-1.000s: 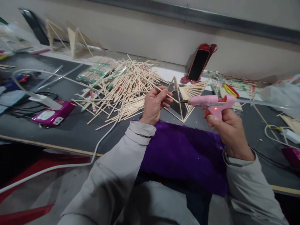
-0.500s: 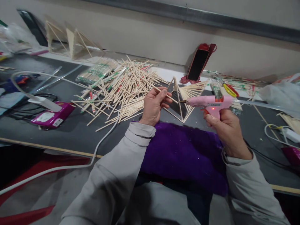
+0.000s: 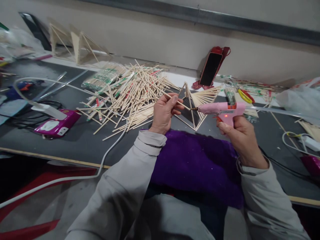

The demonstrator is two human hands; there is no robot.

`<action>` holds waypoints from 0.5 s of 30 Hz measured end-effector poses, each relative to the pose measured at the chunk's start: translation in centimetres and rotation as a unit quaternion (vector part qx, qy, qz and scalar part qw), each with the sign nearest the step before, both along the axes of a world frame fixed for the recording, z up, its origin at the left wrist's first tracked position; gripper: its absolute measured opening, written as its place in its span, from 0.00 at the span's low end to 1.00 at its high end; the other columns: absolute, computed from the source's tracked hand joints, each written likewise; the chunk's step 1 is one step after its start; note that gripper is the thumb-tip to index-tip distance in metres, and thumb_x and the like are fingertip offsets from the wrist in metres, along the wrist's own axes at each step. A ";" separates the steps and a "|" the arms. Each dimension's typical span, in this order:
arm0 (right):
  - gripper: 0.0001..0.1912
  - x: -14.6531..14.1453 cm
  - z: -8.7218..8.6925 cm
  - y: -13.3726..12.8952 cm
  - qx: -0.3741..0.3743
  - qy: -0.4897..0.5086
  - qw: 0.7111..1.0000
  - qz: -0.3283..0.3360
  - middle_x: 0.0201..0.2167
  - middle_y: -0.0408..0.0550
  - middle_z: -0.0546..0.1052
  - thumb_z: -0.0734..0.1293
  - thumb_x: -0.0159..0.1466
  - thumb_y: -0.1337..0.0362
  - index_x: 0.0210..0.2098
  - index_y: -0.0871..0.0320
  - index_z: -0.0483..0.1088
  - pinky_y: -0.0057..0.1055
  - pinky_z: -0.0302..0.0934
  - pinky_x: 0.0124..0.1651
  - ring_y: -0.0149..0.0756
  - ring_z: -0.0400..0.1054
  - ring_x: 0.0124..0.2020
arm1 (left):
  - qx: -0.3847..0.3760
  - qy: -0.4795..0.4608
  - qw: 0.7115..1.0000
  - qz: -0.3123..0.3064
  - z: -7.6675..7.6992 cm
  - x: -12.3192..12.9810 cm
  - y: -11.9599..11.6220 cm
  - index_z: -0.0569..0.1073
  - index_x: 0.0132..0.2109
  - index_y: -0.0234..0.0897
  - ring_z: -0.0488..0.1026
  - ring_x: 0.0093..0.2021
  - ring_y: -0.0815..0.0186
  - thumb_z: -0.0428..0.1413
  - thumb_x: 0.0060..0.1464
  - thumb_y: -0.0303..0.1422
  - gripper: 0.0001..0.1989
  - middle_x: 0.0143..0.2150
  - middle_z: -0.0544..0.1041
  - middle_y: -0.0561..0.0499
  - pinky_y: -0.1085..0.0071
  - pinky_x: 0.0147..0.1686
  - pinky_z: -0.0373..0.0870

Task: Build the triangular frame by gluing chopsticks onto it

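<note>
Between the thumb and fingers of my left hand is a thin wooden stick, pointing right and slightly down. My right hand is wrapped around the handle of a pink hot glue gun, whose red light is lit. The gun's nozzle is at the stick's right end; whether they touch I cannot tell. Behind the stick and nozzle stands a frame of glued sticks, with a fanned row at its upper right and a pointed front corner on the dark table.
A large heap of loose sticks lies left of centre, beside a plastic-wrapped bundle. A purple power strip with a white cable is at left. A phone leans on a red stand. Yellow-handled pliers lie at right. Purple cloth covers the near edge.
The glue gun has shifted very slightly left, its nozzle closer to the stick's end. My left hand holds the stick in almost the same place.
</note>
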State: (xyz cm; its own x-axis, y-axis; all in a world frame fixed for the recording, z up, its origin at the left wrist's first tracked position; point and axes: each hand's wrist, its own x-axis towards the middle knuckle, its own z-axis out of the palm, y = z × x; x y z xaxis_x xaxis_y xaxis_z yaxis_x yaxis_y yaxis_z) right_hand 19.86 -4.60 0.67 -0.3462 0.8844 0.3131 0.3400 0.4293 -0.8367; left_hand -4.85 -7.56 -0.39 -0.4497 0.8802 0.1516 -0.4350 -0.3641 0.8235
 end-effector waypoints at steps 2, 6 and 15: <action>0.08 0.0 0.0 0.0 -0.002 0.007 1.000 0.004 0.24 0.41 0.69 0.70 0.60 0.59 0.30 0.56 0.70 0.30 0.54 0.28 0.30 0.61 0.25 | -0.003 -0.002 1.000 0.004 0.0 0.0 0.0 0.70 0.40 0.36 0.75 0.24 0.76 0.62 0.54 0.34 0.10 0.30 0.78 0.56 0.83 0.18 0.67; 0.08 0.1 0.0 0.0 0.007 0.028 1.000 0.012 0.25 0.41 0.70 0.71 0.60 0.59 0.31 0.55 0.70 0.31 0.55 0.28 0.31 0.60 0.24 | -0.005 0.000 1.000 0.001 0.2 0.0 -0.1 0.70 0.39 0.36 0.75 0.24 0.75 0.62 0.55 0.35 0.10 0.29 0.78 0.55 0.82 0.18 0.67; 0.08 0.1 0.0 0.1 0.008 0.011 1.000 0.015 0.24 0.41 0.70 0.71 0.61 0.58 0.32 0.55 0.71 0.30 0.54 0.27 0.30 0.60 0.24 | -0.015 0.010 1.000 0.000 -0.1 0.1 0.0 0.70 0.40 0.36 0.76 0.24 0.75 0.63 0.54 0.36 0.11 0.30 0.78 0.55 0.82 0.18 0.67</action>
State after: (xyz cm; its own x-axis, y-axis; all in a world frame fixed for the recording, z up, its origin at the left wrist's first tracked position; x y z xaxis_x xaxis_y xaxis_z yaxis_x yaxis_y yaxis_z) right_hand 19.95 -4.47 0.62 -0.3642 0.8691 0.3347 0.3081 0.4516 -0.8374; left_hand -4.74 -7.55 -0.45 -0.4473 0.8841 0.1353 -0.4176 -0.3402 0.8425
